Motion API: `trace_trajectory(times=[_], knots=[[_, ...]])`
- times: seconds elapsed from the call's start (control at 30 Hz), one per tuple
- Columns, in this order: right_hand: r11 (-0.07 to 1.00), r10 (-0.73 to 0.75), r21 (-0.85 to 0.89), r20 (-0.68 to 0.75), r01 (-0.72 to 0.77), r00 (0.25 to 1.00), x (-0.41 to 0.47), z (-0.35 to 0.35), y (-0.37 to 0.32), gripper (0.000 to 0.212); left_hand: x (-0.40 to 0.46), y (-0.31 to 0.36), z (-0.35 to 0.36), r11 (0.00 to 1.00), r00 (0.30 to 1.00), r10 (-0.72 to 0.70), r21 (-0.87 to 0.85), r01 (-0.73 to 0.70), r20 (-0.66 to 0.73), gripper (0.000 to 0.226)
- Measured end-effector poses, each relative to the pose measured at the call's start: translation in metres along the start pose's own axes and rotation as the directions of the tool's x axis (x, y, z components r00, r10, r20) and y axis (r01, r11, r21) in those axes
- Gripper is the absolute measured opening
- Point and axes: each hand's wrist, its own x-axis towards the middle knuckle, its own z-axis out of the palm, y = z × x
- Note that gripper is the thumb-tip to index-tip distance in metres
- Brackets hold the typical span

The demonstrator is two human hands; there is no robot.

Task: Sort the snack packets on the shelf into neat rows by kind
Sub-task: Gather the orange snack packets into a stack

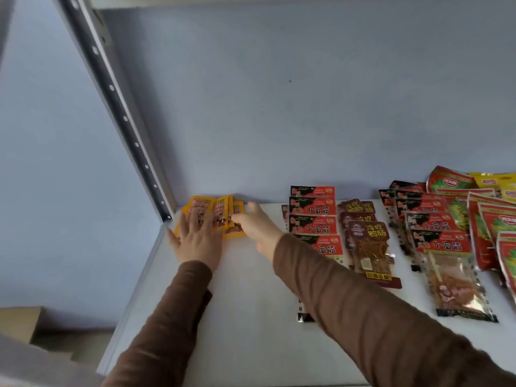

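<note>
Several small yellow packets [220, 212] lie bunched in the back left corner of the white shelf [245, 289]. My left hand [196, 238] rests flat on their left part, fingers spread. My right hand [257, 224] touches the right edge of the bunch with its fingertips; nothing is gripped. Right of my hands runs a row of red-and-black packets [314, 219], then brown packets [368, 241], a second red-and-black row [435, 227], and red-and-green packets [491, 219] at the far right.
A perforated metal upright [122, 118] stands at the shelf's back left corner. The blue wall [279, 107] closes the back. A yellow packet [497, 182] lies at the far back right. A cardboard box [19, 322] sits below left.
</note>
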Motion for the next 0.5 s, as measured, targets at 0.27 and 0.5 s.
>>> trace_trajectory(times=[0.27,0.5], knots=[[0.986,0.165,0.056,-0.123,-0.159,0.979,0.060,0.031,-0.004,0.059,0.000,-0.012,0.024,0.999,1.000,0.015,-0.040,-0.015,0.005,0.060],[0.998,0.017,0.069,-0.225,-0.001,0.974,0.046,0.023,0.015,0.060,-0.001,-0.013,0.021,0.997,0.997,0.058,-0.045,-0.055,0.057,0.068]])
